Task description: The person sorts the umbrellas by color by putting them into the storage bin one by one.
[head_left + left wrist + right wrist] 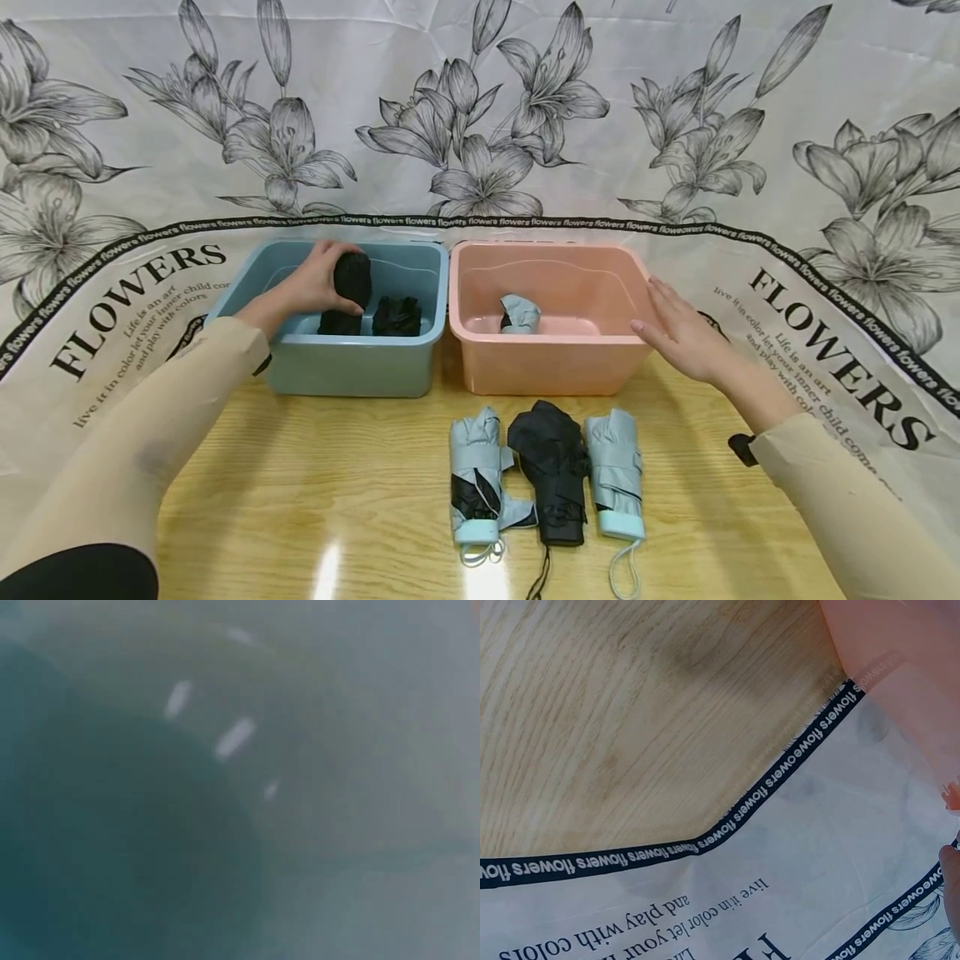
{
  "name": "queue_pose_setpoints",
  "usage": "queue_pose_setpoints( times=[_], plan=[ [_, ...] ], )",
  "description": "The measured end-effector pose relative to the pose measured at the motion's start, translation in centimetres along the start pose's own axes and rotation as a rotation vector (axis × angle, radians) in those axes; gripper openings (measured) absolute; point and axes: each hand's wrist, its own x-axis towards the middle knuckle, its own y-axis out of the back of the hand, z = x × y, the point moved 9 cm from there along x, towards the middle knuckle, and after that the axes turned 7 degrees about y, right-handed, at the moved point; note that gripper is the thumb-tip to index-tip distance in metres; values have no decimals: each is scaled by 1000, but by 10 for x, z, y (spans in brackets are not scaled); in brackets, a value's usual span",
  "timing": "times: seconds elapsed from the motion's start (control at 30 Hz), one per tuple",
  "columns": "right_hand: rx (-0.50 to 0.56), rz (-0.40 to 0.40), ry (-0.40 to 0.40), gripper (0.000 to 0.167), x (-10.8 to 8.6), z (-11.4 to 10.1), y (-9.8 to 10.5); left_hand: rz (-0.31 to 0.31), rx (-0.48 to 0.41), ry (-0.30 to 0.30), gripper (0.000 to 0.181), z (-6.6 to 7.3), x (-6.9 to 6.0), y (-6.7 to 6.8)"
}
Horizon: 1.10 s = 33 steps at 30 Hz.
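In the head view my left hand reaches over the blue bin and grips a black folded umbrella, thumb in front and fingers behind. Two more black bundles, a left one and a right one, lie below it in that bin. My right hand rests against the right side of the pink bin, its fingers fairly straight and its thumb at the rim. A light blue folded umbrella is inside the pink bin. The left wrist view is a blurred, close bluish-green surface.
On the wooden table, before the pink bin, lie a light blue umbrella with a loose flap, a black umbrella and another light blue umbrella. A flower-printed cloth stands behind the bins and spreads along both sides.
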Motion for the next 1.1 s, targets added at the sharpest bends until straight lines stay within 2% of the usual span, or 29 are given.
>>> queue_pose_setpoints(
  times=[0.2, 0.33, 0.63, 0.87, 1.1],
  plan=[
    [4, -1, 3, 81, 3, -1, -4, -99, 4, 21, 91, -14, 6, -16],
    [-2, -3, 7, 81, 4, -3, -5, -180, 37, 36, 88, -21, 6, -31],
    [-9, -13, -4, 81, 1, -3, -1, -325, 46, 104, 78, -20, 2, -51],
    [-1, -19, 5, 80, 1, -2, -4, -368, 78, 136, 75, -30, 2, -58],
    [-10, -31, 0, 81, 3, -2, -2, -380, 204, 123, 60, -34, 3, -55]
  ],
)
